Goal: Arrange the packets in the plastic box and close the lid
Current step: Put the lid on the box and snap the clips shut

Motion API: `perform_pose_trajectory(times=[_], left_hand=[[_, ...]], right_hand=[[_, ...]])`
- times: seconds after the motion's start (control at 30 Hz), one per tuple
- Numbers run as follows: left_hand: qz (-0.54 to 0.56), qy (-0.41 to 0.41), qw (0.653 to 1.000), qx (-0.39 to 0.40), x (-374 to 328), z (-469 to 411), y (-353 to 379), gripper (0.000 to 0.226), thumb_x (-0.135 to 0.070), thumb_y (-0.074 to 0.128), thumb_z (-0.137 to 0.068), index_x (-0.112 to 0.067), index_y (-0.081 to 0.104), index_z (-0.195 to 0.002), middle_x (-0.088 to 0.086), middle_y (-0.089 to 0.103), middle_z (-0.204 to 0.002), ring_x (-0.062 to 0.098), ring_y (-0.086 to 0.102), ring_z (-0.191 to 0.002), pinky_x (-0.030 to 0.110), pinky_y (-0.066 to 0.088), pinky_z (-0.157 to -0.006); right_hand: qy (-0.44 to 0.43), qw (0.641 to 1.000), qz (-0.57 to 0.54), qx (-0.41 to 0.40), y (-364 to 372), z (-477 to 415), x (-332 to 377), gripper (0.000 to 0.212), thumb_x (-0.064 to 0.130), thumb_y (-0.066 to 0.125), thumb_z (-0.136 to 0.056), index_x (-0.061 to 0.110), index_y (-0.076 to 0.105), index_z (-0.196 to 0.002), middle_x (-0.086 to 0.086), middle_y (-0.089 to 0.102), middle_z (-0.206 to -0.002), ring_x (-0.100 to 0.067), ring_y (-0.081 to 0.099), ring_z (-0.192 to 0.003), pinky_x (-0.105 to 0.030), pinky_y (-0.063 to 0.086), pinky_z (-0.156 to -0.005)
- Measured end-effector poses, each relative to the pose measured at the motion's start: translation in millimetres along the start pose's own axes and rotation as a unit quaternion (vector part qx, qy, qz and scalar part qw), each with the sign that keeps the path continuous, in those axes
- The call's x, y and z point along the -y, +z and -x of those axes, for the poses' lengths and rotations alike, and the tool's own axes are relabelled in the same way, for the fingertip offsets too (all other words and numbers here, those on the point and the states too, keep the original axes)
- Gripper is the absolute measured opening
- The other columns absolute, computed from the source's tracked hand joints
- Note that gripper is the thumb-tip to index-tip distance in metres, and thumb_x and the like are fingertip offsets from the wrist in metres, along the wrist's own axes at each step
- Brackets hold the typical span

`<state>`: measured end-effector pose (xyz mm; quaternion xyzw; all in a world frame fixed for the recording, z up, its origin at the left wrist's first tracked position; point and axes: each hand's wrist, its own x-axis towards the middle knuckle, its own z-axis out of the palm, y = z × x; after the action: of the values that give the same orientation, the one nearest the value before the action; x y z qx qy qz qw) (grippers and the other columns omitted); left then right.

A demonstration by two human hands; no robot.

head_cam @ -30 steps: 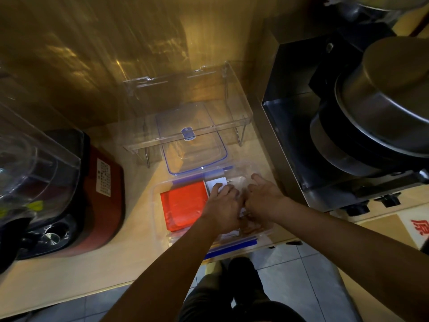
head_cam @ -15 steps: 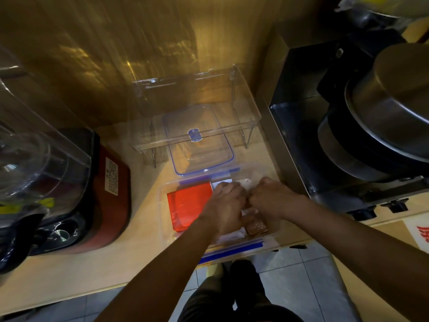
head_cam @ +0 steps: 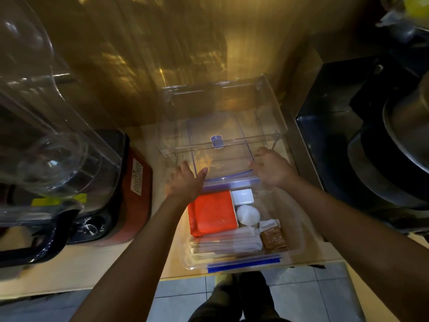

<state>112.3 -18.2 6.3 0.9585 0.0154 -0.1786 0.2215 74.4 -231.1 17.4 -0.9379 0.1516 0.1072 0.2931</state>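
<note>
The clear plastic box (head_cam: 294,231) with blue clips stands open at the counter's front edge. Inside lie an orange-red packet (head_cam: 213,212), a small white packet (head_cam: 242,196), a round white item (head_cam: 247,213), a brown packet (head_cam: 272,238) and several long white packets (head_cam: 227,242). The clear, blue-rimmed lid (head_cam: 222,159) lies flat just behind the box, partly under a transparent stand. My left hand (head_cam: 185,180) is at the lid's near left corner, fingers spread, thumb on the rim. My right hand (head_cam: 271,168) is at the near right corner, fingers loosely apart.
A transparent acrylic stand (head_cam: 220,108) straddles the lid against the wooden wall. A blender with a clear jar (head_cam: 46,140) and a red base (head_cam: 137,182) stands on the left. A metal stove with stacked pots (head_cam: 399,140) is on the right. Tiled floor shows below the counter edge.
Both hands have left the inside of the box and moved back to the lid's near corners. The packets they covered now show.
</note>
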Motion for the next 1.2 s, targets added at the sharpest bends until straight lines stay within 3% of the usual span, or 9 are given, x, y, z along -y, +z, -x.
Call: perform_pose_trajectory(times=[0.13,0.23,0.4,0.57,0.7,0.8,0.87,0.97,1.2], left_hand=[[0.021,-0.053,0.993,0.1,5.3,-16.4,-0.5,0.081,-0.057,0.041,-0.09,0.001,0.018,-0.143,0.023,0.034,-0.148,0.036,0.037,-0.134,0.043,0.033,-0.107],[0.078,-0.052,0.985,0.146,4.5,-24.7,-1.3,0.072,-0.044,0.051,-0.091,0.0,0.024,-0.142,0.023,0.04,-0.145,0.035,0.042,-0.13,0.042,0.037,-0.106],[0.167,-0.07,0.976,0.124,4.2,-29.8,-0.7,0.063,-0.028,0.064,-0.086,-0.002,0.036,-0.136,0.02,0.043,-0.142,0.033,0.046,-0.124,0.036,0.04,-0.094],[0.243,-0.07,0.965,0.071,9.4,-30.7,-6.0,0.063,-0.029,0.07,-0.082,0.0,0.045,-0.131,0.021,0.056,-0.127,0.031,0.056,-0.11,0.04,0.046,-0.093],[0.32,-0.06,0.943,0.06,7.9,-21.7,-14.5,0.064,-0.027,0.07,-0.081,0.0,0.043,-0.132,0.006,0.062,-0.087,0.019,0.059,-0.079,0.031,0.049,-0.069],[0.359,-0.065,0.93,0.052,8.0,-12.9,-18.9,0.062,-0.025,0.072,-0.079,-0.001,0.044,-0.13,0.005,0.06,-0.081,0.017,0.059,-0.075,0.027,0.049,-0.064],[0.39,-0.075,0.916,0.049,4.5,-4.6,-21.9,0.063,-0.021,0.073,-0.078,0.0,0.044,-0.129,0.007,0.06,-0.077,0.016,0.059,-0.07,0.026,0.048,-0.061],[0.455,-0.093,0.884,0.058,-5.8,11.0,-18.8,0.07,-0.011,0.075,-0.076,0.002,0.036,-0.133,0.008,0.058,-0.069,0.012,0.059,-0.055,0.021,0.049,-0.048],[0.527,-0.101,0.84,0.075,-19.2,39.5,-11.0,0.062,-0.021,0.07,-0.08,-0.008,0.038,-0.131,0.008,0.06,-0.074,0.016,0.056,-0.059,0.027,0.049,-0.056]], right_hand=[[0.101,0.989,-0.086,0.062,3.7,-20.0,-4.7,0.05,0.04,0.051,-0.093,0.003,0.046,-0.125,-0.019,0.055,-0.129,-0.034,0.054,-0.113,-0.031,0.042,-0.081],[0.108,0.987,-0.099,0.069,3.7,-27.1,-4.6,0.051,0.039,0.052,-0.092,-0.001,0.049,-0.123,-0.02,0.056,-0.126,-0.032,0.054,-0.11,-0.03,0.037,-0.077],[0.1,0.979,-0.163,0.074,6.4,-30.0,0.0,0.016,0.025,0.057,-0.09,0.01,0.05,-0.091,-0.001,0.05,-0.078,-0.021,0.049,-0.085,-0.025,0.03,-0.053],[0.167,0.919,-0.357,0.0,-1.2,-30.6,3.7,0.023,0.011,0.067,-0.081,-0.004,0.063,-0.098,-0.01,0.056,-0.075,-0.017,0.051,-0.06,-0.025,0.04,-0.054],[0.169,0.896,-0.411,-0.018,-6.0,-26.6,5.2,0.014,0.002,0.068,-0.078,0.006,0.058,-0.069,-0.003,0.054,-0.054,-0.011,0.051,-0.044,-0.018,0.04,-0.045],[0.181,0.894,-0.409,-0.012,-7.7,-19.7,6.9,0.018,0.006,0.069,-0.078,0.007,0.056,-0.067,-0.007,0.047,-0.055,-0.01,0.042,-0.038,-0.02,0.037,-0.041],[0.197,0.879,-0.434,0.001,-9.3,-13.6,8.7,0.012,0.009,0.071,-0.078,0.003,0.061,-0.08,-0.007,0.051,-0.059,-0.012,0.044,-0.044,-0.019,0.038,-0.042],[0.233,0.827,-0.511,0.009,-9.8,-7.3,8.8,0.032,0.009,0.07,-0.079,-0.005,0.061,-0.107,-0.015,0.059,-0.088,-0.024,0.052,-0.069,-0.03,0.043,-0.06],[0.23,0.724,-0.651,-0.009,-23.7,9.2,8.6,0.028,-0.009,0.054,-0.084,-0.012,0.057,-0.112,-0.023,0.066,-0.097,-0.031,0.066,-0.087,-0.038,0.055,-0.079]])
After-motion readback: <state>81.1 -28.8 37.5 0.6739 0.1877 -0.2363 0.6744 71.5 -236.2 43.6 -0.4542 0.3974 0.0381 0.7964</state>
